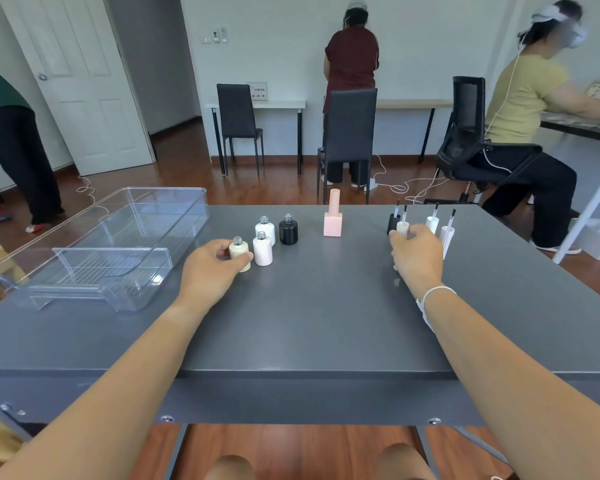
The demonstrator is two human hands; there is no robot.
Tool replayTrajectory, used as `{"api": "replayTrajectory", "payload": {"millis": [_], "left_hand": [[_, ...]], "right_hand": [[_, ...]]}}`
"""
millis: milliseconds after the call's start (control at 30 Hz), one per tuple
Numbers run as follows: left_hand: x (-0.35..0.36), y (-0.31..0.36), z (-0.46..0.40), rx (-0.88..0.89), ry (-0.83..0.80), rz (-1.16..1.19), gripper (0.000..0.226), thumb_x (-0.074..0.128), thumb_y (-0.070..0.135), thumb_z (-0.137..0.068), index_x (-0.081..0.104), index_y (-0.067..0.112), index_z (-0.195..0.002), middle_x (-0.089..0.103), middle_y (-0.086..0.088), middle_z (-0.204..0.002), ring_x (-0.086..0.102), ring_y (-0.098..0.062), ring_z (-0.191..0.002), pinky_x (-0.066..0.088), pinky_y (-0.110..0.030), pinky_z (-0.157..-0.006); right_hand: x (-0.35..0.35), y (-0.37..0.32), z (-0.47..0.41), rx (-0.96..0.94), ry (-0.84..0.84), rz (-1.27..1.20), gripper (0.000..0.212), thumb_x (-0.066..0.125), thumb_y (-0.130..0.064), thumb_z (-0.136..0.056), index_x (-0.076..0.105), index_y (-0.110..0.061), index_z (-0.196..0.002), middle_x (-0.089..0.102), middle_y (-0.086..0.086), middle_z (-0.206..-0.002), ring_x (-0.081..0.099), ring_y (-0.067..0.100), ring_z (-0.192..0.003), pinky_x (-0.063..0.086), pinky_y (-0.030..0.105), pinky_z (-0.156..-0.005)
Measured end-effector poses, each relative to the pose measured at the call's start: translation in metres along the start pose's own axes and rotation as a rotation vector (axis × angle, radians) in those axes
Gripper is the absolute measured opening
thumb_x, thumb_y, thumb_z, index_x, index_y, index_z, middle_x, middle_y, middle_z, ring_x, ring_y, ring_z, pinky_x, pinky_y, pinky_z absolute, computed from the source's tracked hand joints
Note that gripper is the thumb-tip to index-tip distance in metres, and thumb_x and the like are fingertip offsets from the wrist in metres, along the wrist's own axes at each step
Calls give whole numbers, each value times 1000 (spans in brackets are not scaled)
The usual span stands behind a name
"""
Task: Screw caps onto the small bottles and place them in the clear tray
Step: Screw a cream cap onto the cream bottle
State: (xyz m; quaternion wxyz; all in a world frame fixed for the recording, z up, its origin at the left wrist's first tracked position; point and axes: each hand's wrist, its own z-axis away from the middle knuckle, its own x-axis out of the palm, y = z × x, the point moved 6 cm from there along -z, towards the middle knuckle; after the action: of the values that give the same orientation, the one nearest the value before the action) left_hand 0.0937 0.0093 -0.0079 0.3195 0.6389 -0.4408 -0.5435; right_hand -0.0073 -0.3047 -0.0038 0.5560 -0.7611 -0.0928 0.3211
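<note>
head view — left hand (212,268) grips cream bottle (240,255), right hand (417,255) grips cream cap (403,227) — grey table (326,323), wood floor (174,157).

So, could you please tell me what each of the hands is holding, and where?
The left hand grips the cream bottle round its body; the right hand is on the cream cap, grip hidden.

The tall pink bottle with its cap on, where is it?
The tall pink bottle stands alone near the far edge of the grey table, middle of the head view, between the black bottle and the brush caps.
</note>
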Motion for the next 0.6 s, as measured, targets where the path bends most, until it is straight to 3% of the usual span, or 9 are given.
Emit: {"api": "replayTrajectory", "payload": {"millis": [100,233,333,433,500,600], "left_hand": [[-3,4,6,41,22,19,11,71,26,-76,62,32,-78,62,19,-78,57,5,-72,38,-8,-60],[-3,18,18,158,18,96,19,70,23,-77,61,40,-77,65,23,-75,57,15,-69,37,3,-59],[1,28,28,272,6,141,21,70,18,-77,63,36,-85,63,16,-93,59,8,-78,40,0,-67],[6,33,34,366,-45,123,23,70,14,-75,66,28,-93,61,9,-94,59,2,-80,44,-6,-71],[9,33,35,382,-86,120,25,70,12,-75,67,25,-96,60,6,-95,60,-1,-81,45,-7,-71],[12,34,35,411,-128,104,30,73,12,-74,66,36,-91,58,9,-93,58,0,-78,45,-8,-71]], "right_hand": [[1,-2,1,-20,-12,-17,20,48,-27,-87,55,-8,-88,65,13,-87,60,34,-75,53,40,-70],[8,-19,22,-204,-89,-54,13,55,-33,-85,57,-20,-82,54,-6,-71,48,12,-62,36,22,-53],[22,-39,46,-383,-247,-84,4,58,-29,-85,58,-27,-81,52,-11,-81,49,7,-66,42,17,-62],[35,-48,65,-411,-441,-163,5,56,-23,-88,60,-24,-92,61,-9,-81,56,-2,-66,48,27,-69],[40,-50,72,-441,-531,-173,12,52,-21,-91,60,-24,-99,64,-5,-85,54,-2,-68,46,18,-66],[42,-53,78,-506,-589,-152,25,48,-20,-93,62,-23,-113,53,-14,-78,46,-1,-66,38,7,-59]]}}
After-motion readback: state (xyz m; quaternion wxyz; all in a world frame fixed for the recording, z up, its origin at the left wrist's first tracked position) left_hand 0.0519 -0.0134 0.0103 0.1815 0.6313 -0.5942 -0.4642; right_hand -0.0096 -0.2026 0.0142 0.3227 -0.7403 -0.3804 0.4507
